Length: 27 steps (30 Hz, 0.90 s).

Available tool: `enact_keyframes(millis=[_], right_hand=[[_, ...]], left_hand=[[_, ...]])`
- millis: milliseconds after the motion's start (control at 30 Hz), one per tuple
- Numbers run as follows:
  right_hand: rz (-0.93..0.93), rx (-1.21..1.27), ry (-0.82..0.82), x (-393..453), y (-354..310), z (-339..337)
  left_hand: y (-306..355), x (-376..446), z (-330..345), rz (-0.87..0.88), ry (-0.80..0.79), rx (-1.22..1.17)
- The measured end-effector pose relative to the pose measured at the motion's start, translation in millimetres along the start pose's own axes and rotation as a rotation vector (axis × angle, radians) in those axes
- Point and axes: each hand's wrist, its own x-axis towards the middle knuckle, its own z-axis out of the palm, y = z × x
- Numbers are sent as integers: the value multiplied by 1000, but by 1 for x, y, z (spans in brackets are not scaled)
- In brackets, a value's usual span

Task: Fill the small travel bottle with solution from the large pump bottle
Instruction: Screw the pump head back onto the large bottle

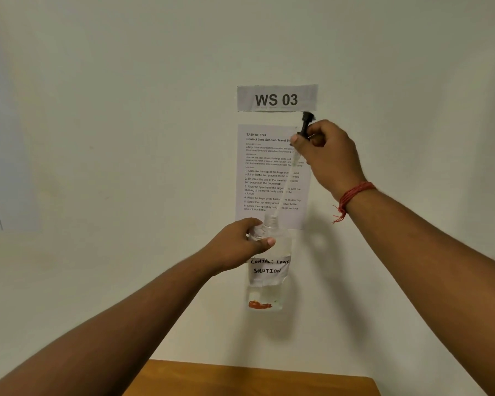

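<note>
Pump bottle (269, 270), clear and labelled "CONTACT LENS SOLUTION", hangs in the air in front of the wall, above the far edge of the wooden bench (255, 378); we see our left hand (240, 245) curled round its shoulder just below the open neck; our right hand (325, 154) pinches the black pump head (305, 125), lifted clear, its clear dip tube (283, 190) slanting down into the neck; behind, a "WS 03" sign (277, 98) and a task sheet (269, 172) are stuck to the wall; a red thread bracelet (352, 195) circles our right wrist.
</note>
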Motion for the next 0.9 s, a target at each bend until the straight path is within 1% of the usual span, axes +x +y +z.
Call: enact_keyframes(millis=[200,333,667,900], right_hand=[[15,-35,-257,-22,16,12],[19,-14,-377,-37,24,15],[25,-52,-491,-64,37,16],[28,-75,-504,-71,43,16]], left_hand=[[5,0,0,11,-2,3],[10,-2,-1,4,-4,-6],[9,1,2,22,6,0],[10,0,6,35,7,26]])
